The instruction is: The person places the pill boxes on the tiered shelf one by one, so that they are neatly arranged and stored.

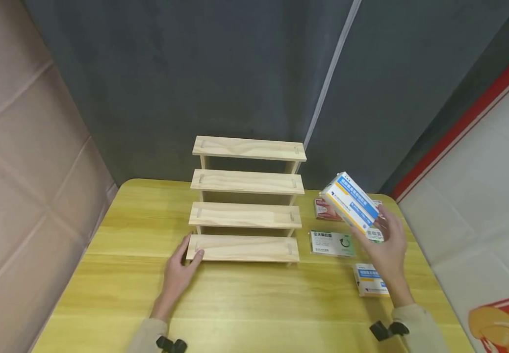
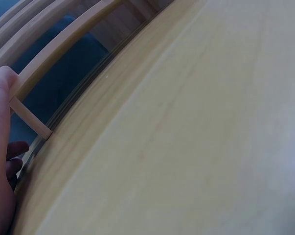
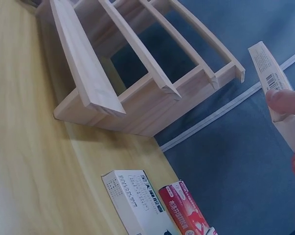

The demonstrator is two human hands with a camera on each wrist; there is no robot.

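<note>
A pale wooden stepped rack (image 1: 243, 248) with several shelf boards stands in the middle of the table. My left hand (image 1: 178, 272) grips the left end of its lowest board, thumb on top; in the left wrist view the thumb (image 2: 6, 77) lies against the board's edge. My right hand (image 1: 389, 245) holds a white medicine box (image 1: 350, 202) with blue and orange bands, raised and tilted above the table right of the rack. The right wrist view shows this box (image 3: 270, 73) from its barcode side, pinched between thumb and fingers.
Under and around the raised box lie more medicine boxes: a green and white one (image 1: 331, 243), a red one (image 1: 325, 210), and a blue and white one (image 1: 369, 280) partly behind my right wrist. Another white box is mostly hidden by the hand. A dark curtain (image 1: 170, 88) hangs behind the table.
</note>
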